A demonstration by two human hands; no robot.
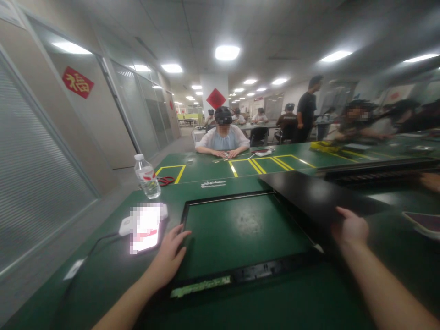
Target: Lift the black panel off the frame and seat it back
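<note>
A thin black rectangular frame, like a screen bezel, lies on the green table before me. A strip like a green circuit board sits at the left of its near bar. My left hand rests at the frame's left side, open, with fingers apart. On the right, my right hand is closed on the near edge of a flat black panel; its thumb lies on top and the other fingers are mostly hidden. The panel is tilted and overlaps the frame's right side.
To the left are a lit phone, a white device with a cable, a water bottle and red-handled scissors. Small white pieces lie beyond the frame. A person sits opposite. Another black object lies far right.
</note>
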